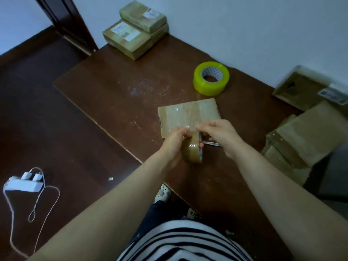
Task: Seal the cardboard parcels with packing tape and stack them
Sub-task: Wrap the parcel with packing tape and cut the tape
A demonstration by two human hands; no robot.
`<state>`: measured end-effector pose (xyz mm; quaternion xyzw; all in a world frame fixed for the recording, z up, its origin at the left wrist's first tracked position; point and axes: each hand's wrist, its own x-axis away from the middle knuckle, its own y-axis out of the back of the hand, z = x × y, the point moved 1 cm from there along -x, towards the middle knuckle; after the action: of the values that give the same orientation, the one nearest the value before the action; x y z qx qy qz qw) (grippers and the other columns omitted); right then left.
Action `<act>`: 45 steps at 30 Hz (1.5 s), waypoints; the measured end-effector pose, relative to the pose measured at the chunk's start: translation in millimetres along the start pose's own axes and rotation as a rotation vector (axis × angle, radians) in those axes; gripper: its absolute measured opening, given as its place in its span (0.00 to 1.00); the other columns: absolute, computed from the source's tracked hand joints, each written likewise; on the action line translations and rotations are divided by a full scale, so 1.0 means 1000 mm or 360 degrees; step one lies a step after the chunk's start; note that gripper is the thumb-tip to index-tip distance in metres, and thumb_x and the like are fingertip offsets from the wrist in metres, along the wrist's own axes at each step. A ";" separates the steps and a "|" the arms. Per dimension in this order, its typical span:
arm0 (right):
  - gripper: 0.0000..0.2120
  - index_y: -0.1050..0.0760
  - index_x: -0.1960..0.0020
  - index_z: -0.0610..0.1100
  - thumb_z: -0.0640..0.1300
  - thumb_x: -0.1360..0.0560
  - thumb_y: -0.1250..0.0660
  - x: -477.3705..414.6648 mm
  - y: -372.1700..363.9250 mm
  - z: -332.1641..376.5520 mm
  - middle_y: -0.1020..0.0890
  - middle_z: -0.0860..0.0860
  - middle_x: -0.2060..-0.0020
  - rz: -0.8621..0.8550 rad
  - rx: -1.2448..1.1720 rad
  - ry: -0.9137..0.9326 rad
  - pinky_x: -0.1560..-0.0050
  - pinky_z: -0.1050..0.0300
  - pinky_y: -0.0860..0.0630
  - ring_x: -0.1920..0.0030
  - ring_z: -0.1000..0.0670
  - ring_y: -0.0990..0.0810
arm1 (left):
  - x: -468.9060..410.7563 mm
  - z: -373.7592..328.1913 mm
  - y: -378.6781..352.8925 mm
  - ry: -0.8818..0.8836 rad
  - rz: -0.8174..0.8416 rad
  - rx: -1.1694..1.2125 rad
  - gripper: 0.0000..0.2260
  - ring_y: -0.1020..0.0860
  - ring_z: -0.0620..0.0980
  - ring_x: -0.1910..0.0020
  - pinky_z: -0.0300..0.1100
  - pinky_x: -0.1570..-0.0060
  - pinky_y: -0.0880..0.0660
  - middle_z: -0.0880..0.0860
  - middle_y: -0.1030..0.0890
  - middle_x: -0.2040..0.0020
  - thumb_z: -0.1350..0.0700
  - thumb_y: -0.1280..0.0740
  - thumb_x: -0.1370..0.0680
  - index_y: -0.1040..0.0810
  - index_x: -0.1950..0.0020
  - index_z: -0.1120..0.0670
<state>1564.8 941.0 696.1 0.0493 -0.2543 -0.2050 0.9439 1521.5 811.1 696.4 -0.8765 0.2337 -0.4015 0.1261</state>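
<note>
Looking down with the person, we see a flat brown cardboard parcel lying on a dark brown wooden table, glossy tape already across its top. The left hand grips a roll of brown packing tape, held upright just at the parcel's near edge. The right hand curls its fingertips down, pinching the strip of tape where it leaves the roll. A thin metal tool shows beneath that hand, mostly hidden, so we cannot name it.

White printed labels sit on the stack of taped cardboard parcels at the far corner, but the writing is too small to read. A wide yellow-green roll of tape lies flat beyond the parcel; the pattern on its core is illegible. At the right edge, a pile of brown cardboard boxes is blurred and partly cut off, its label unreadable. A white power strip lies on the floor, left.
</note>
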 end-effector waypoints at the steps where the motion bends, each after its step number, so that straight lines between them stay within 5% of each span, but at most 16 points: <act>1: 0.08 0.24 0.62 0.43 0.41 0.25 0.30 0.004 0.004 0.002 0.23 0.51 0.70 -0.0035 -0.0001 0.0041 0.69 0.68 0.27 0.72 0.60 0.24 | -0.001 0.000 -0.006 -0.0026 0.0038 -0.0049 0.05 0.20 0.51 0.73 0.43 0.70 0.21 0.55 0.19 0.70 0.65 0.43 0.22 0.32 0.48 0.58; 6: 0.05 0.24 0.52 0.44 0.45 0.21 0.36 0.014 0.028 0.014 0.23 0.50 0.55 -0.0385 0.0774 0.0370 0.54 0.54 0.29 0.55 0.51 0.25 | -0.012 -0.003 -0.028 -0.0182 0.0108 -0.0485 0.07 0.22 0.51 0.57 0.50 0.51 0.25 0.55 0.21 0.55 0.63 0.32 0.24 0.27 0.53 0.53; 17: 0.04 0.26 0.53 0.47 0.45 0.21 0.38 0.052 0.069 0.030 0.18 0.47 0.55 -0.0808 0.0574 0.0407 0.55 0.39 0.22 0.57 0.43 0.19 | -0.005 -0.011 -0.095 -0.0180 0.0436 -0.0474 0.06 0.18 0.48 0.71 0.39 0.72 0.22 0.56 0.18 0.64 0.67 0.38 0.21 0.31 0.47 0.60; 22: 0.03 0.25 0.53 0.48 0.44 0.21 0.37 0.062 0.080 0.034 0.18 0.50 0.56 -0.0999 0.0537 0.0446 0.51 0.44 0.24 0.54 0.46 0.20 | -0.008 -0.011 -0.114 -0.0181 0.0441 -0.0563 0.27 0.21 0.49 0.53 0.44 0.58 0.23 0.52 0.27 0.45 0.65 0.34 0.24 0.40 0.29 0.55; 26: 0.04 0.25 0.55 0.51 0.45 0.22 0.35 0.069 0.088 0.033 0.17 0.51 0.57 -0.1083 0.0460 0.0437 0.52 0.44 0.22 0.56 0.48 0.20 | -0.008 -0.013 -0.124 -0.0208 0.0479 -0.0560 0.06 0.21 0.51 0.56 0.52 0.50 0.23 0.57 0.21 0.52 0.60 0.36 0.20 0.27 0.44 0.57; 28: 0.04 0.24 0.56 0.51 0.46 0.22 0.35 0.070 0.091 0.031 0.17 0.53 0.58 -0.1145 0.0477 0.0448 0.51 0.47 0.23 0.55 0.50 0.20 | -0.006 -0.012 -0.127 -0.0201 0.0502 -0.0578 0.07 0.21 0.53 0.57 0.56 0.46 0.24 0.57 0.19 0.57 0.55 0.39 0.19 0.24 0.51 0.57; 32: 0.01 0.24 0.51 0.52 0.47 0.23 0.33 0.070 0.095 0.028 0.17 0.54 0.58 -0.1217 0.0426 0.0412 0.51 0.53 0.25 0.52 0.51 0.20 | -0.005 -0.015 -0.133 -0.0209 0.0534 -0.0673 0.13 0.18 0.48 0.66 0.45 0.58 0.20 0.52 0.17 0.68 0.55 0.41 0.17 0.20 0.55 0.57; 35: 0.18 0.31 0.36 0.51 0.44 0.24 0.32 0.072 0.099 0.026 0.17 0.52 0.62 -0.1171 0.0206 0.0413 0.52 0.53 0.25 0.56 0.51 0.19 | -0.006 -0.013 -0.136 -0.0252 0.0475 -0.0780 0.13 0.20 0.46 0.70 0.39 0.65 0.23 0.50 0.19 0.71 0.55 0.41 0.18 0.21 0.57 0.57; 40: 0.11 0.24 0.58 0.58 0.41 0.23 0.33 0.075 0.103 0.024 0.19 0.56 0.62 -0.1010 0.0263 0.0458 0.53 0.52 0.22 0.57 0.52 0.20 | -0.005 -0.011 -0.138 -0.0308 0.0475 -0.0809 0.13 0.22 0.51 0.65 0.50 0.54 0.23 0.55 0.20 0.67 0.56 0.41 0.18 0.21 0.58 0.57; 45: 0.06 0.18 0.56 0.55 0.44 0.28 0.27 0.076 0.107 0.021 0.19 0.62 0.61 -0.0994 0.0261 0.0436 0.46 0.55 0.22 0.55 0.58 0.20 | -0.008 -0.009 -0.141 -0.0342 0.0450 -0.0862 0.12 0.22 0.49 0.64 0.44 0.58 0.23 0.54 0.20 0.65 0.56 0.41 0.18 0.20 0.56 0.56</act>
<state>1653.1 1007.3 770.1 0.2276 -0.1134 -0.4543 0.8538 1553.4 936.3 754.9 -0.8744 0.4369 -0.2082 -0.0333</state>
